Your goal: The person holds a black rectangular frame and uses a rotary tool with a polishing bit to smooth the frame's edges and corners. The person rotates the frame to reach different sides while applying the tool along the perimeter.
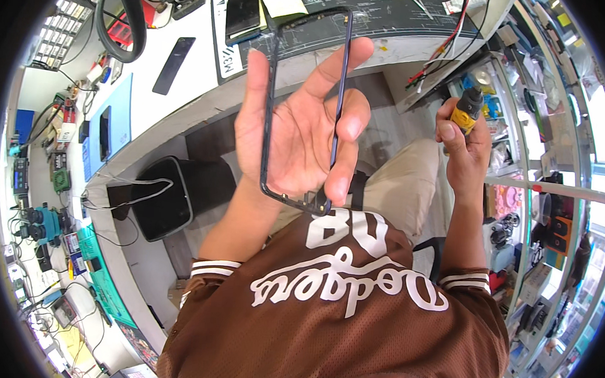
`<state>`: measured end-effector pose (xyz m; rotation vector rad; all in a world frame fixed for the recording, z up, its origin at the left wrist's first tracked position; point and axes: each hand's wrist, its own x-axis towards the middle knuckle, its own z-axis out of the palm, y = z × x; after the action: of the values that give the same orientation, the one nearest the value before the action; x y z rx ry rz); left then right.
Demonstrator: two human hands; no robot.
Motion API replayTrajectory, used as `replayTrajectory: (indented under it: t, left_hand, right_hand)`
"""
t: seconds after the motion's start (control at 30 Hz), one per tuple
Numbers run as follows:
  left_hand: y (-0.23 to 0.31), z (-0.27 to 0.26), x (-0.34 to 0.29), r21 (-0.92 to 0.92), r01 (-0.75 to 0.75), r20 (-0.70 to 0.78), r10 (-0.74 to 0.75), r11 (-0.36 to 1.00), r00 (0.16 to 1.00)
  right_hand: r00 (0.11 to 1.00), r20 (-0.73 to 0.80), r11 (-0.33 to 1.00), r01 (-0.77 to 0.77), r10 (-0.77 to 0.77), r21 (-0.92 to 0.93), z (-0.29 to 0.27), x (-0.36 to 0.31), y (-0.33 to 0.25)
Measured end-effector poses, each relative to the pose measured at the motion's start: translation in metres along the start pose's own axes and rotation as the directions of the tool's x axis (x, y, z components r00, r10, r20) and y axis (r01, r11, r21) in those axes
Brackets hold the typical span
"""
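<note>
An empty black phone frame (267, 123) is held up in front of my body, over the gap between bench and lap. My left hand (294, 138) grips it from behind, its fingers curled round the right rail and the thumb by the left one. The palm shows through the opening. Out to the right, my right hand (467, 152) is closed around a small yellow object with a black tip (465, 118), tip pointing up. Its exact kind I cannot make out.
A white bench (145, 81) curves ahead and left, with a dark work mat (384, 24), a dark phone-shaped panel (173, 65) and a blue pad (120, 117). A black bin (160, 200) stands below. Glass shelves (552, 190) line the right. Red and black wires (450, 43) hang at the bench's right end.
</note>
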<state>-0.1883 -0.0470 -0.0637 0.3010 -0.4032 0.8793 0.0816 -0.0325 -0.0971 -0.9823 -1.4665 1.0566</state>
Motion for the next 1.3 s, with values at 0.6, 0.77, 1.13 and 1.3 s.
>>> replayTrajectory:
  t: [0.6, 0.77, 1.13, 1.3]
  left_hand:
    - [-0.033, 0.02, 0.014, 0.89, 0.389, -0.455, 0.383, 0.239, 0.804]
    - [-0.045, 0.019, 0.017, 0.881, 0.418, -0.474, 0.416, 0.223, 0.776]
    - [-0.05, 0.025, 0.015, 0.874, 0.414, -0.484, 0.375, 0.256, 0.791]
    - [-0.045, 0.024, 0.015, 0.877, 0.441, -0.48, 0.289, 0.192, 0.828]
  right_hand:
    - [0.927, 0.149, 0.728, -0.364, 0.344, 0.581, 0.042, -0.01, -0.026]
    - [0.928, 0.047, 0.736, -0.322, 0.368, 0.596, 0.064, -0.002, -0.034]
    - [0.934, 0.024, 0.76, -0.304, 0.355, 0.574, 0.07, -0.001, -0.035]
    - [0.936, 0.022, 0.759, -0.298, 0.351, 0.579, 0.069, 0.0, -0.035]
